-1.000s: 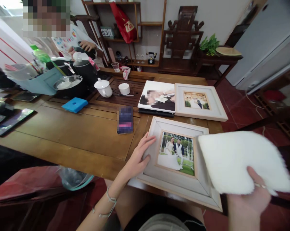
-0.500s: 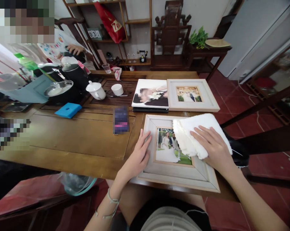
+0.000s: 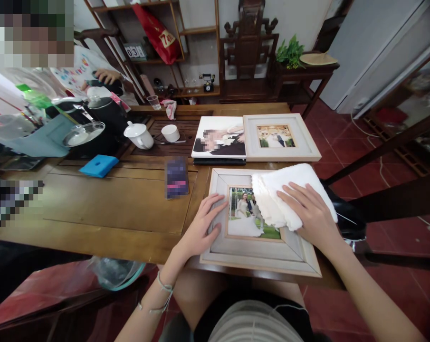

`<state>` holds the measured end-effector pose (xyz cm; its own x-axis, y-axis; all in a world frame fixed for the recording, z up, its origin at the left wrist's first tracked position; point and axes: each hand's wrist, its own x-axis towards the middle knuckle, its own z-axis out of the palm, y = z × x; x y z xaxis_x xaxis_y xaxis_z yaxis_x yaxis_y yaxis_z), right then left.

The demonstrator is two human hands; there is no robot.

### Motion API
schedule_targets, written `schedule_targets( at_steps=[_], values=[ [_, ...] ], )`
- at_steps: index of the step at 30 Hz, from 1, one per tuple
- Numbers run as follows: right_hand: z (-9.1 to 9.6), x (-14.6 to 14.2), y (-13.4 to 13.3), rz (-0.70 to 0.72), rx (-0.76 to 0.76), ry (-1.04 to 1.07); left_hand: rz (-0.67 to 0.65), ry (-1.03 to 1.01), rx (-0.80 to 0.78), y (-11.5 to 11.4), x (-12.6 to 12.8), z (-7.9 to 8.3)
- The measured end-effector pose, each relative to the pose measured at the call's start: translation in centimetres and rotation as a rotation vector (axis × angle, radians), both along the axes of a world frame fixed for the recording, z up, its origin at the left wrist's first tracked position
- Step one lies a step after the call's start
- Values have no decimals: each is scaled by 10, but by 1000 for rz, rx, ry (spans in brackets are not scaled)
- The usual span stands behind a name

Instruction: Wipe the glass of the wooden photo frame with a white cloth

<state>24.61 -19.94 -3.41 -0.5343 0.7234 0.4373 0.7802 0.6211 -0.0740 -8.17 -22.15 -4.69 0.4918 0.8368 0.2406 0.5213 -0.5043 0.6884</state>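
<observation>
A pale wooden picture frame [image 3: 261, 259] lies face up near the table's front edge, with a wedding photo [image 3: 243, 216] inside it. My left hand [image 3: 205, 225] rests on its left side, fingers spread and stretched out. A folded white towel [image 3: 289, 178] covers the frame's upper right part and some of the photo. My right hand [image 3: 312, 213] lies over this towel, pressing it against the frame and holding it. The towel hides the frame's top right corner.
Behind lie a second framed photo [image 3: 303, 152] and a white photo album [image 3: 219, 152]. A phone-like dark item [image 3: 176, 178], a blue block [image 3: 99, 165], a lidded white cup [image 3: 139, 136] and a small bowl [image 3: 170, 133] stand leftward. Another person [image 3: 90, 71] is at the far left.
The view has shifted slightly. My left fingers reach a little further onto the frame. The towel stays at the upper right under my right hand.
</observation>
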Motion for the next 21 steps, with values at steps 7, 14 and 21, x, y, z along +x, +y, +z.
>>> schedule_targets(
  at_steps=[7, 14, 21],
  values=[
    [11, -8, 9, -29, -32, -107, -7, -5, -18, 2, -1, -4],
    [30, -39, -42, 202, -249, -187, 4, 13, 4, 2, 0, -5],
    [28, -38, -29, 268, -277, -170, -5, 1, 20, 3, -2, -11]
  ],
)
